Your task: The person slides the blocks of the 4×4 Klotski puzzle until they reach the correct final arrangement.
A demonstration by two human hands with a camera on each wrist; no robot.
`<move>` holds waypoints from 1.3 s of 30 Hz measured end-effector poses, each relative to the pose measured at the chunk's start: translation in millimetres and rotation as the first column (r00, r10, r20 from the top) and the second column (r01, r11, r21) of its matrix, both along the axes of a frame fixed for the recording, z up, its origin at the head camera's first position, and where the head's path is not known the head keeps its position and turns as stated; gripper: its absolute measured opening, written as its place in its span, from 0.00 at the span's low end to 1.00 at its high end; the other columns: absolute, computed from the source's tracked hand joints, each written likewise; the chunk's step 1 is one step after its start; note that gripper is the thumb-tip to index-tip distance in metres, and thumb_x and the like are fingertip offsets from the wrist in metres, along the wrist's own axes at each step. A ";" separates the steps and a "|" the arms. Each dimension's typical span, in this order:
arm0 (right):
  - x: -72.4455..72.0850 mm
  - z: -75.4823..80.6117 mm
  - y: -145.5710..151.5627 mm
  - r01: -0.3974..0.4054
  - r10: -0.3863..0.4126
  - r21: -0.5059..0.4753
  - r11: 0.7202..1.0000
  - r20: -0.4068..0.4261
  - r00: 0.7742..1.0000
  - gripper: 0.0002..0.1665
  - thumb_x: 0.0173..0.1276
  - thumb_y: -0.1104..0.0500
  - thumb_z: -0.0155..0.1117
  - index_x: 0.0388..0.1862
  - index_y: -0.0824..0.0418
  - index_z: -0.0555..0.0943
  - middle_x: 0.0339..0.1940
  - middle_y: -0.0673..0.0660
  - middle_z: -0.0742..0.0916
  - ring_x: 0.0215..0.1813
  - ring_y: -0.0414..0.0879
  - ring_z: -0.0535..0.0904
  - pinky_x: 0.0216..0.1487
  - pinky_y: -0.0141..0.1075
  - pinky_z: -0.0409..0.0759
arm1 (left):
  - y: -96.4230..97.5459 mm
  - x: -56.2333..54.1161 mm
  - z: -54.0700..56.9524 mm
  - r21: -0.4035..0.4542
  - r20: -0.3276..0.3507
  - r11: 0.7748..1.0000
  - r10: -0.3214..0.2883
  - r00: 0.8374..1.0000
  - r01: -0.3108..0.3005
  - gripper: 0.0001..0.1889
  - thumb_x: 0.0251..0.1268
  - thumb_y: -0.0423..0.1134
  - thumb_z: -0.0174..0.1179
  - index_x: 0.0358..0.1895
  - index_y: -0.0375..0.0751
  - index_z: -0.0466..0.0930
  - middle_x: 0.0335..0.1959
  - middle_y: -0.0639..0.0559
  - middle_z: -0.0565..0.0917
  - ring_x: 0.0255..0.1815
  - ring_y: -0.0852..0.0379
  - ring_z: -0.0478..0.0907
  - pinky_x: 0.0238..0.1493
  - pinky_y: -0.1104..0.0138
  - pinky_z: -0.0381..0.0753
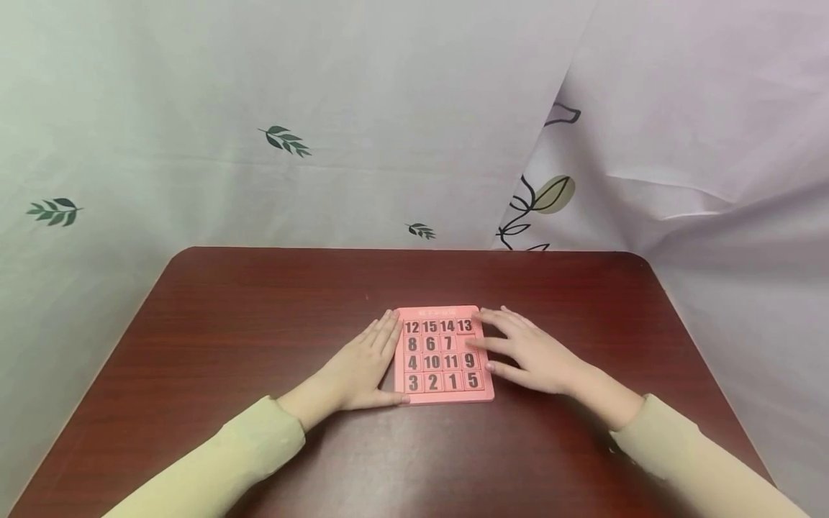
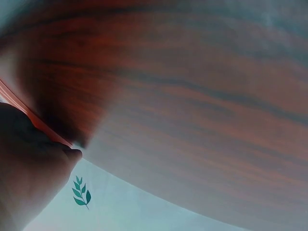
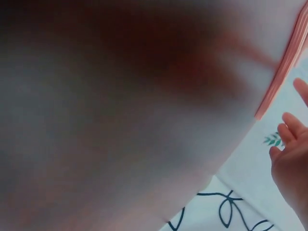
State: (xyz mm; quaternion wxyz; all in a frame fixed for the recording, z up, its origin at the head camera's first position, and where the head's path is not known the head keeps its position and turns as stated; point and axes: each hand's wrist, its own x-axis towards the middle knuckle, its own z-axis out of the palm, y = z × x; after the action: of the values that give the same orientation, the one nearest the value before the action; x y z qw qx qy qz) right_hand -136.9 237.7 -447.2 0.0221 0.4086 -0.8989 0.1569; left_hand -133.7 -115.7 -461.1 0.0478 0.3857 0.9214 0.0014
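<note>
A pink sliding number puzzle (image 1: 442, 352) lies flat on the table, its black-numbered tiles in four rows. My left hand (image 1: 363, 367) rests along its left side, fingers straight and together, thumb at the near left corner. Fingers of my right hand (image 1: 534, 352) are spread at the right side. One fingertip (image 1: 471, 342) reaches over the right end of the second row, beside the 7, where no number shows. The left wrist view has the left hand (image 2: 36, 166) against the puzzle's edge (image 2: 45, 127). In the right wrist view, the right hand (image 3: 293, 161) appears near the ridged pink edge (image 3: 279, 79).
The dark reddish-brown wooden table (image 1: 278, 302) has rounded far corners. Behind it and along both sides hangs pale cloth (image 1: 363, 86) with leaf prints, and a fold (image 1: 557, 144) runs down at the back right.
</note>
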 end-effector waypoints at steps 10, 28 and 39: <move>-22.4 2.2 -7.2 0.109 -0.116 0.069 0.992 0.099 0.988 0.31 0.75 0.45 0.67 0.74 0.50 0.80 0.83 0.63 0.71 0.84 0.65 0.64 0.85 0.64 0.60 | 0.0 0.7 1.6 0.002 0.001 1.000 0.000 1.000 0.000 0.65 0.65 0.79 0.54 0.83 0.24 0.50 0.86 0.28 0.51 0.89 0.35 0.48 0.88 0.49 0.55; -21.1 2.8 -20.9 0.070 -0.078 0.073 0.995 0.104 0.992 0.32 0.76 0.43 0.66 0.77 0.44 0.77 0.85 0.62 0.68 0.86 0.64 0.62 0.86 0.63 0.59 | 0.5 0.3 1.3 0.003 -0.001 1.000 -0.006 1.000 0.006 0.65 0.65 0.79 0.55 0.83 0.23 0.50 0.86 0.27 0.51 0.89 0.35 0.48 0.88 0.49 0.55; -21.9 1.7 -14.0 0.143 -0.156 0.104 0.984 0.130 0.979 0.31 0.77 0.44 0.65 0.76 0.45 0.79 0.85 0.64 0.69 0.85 0.67 0.62 0.84 0.66 0.59 | 0.2 0.3 1.4 -0.011 0.006 1.000 0.004 1.000 -0.004 0.64 0.65 0.79 0.54 0.84 0.24 0.49 0.87 0.28 0.49 0.89 0.36 0.47 0.88 0.50 0.55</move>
State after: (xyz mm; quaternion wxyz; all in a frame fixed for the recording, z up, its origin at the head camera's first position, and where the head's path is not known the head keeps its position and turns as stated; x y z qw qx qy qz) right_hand -158.7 223.7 -445.6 -0.0474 0.3288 -0.9327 0.1402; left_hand -133.4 -115.5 -459.7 0.0525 0.3836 0.9220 -0.0023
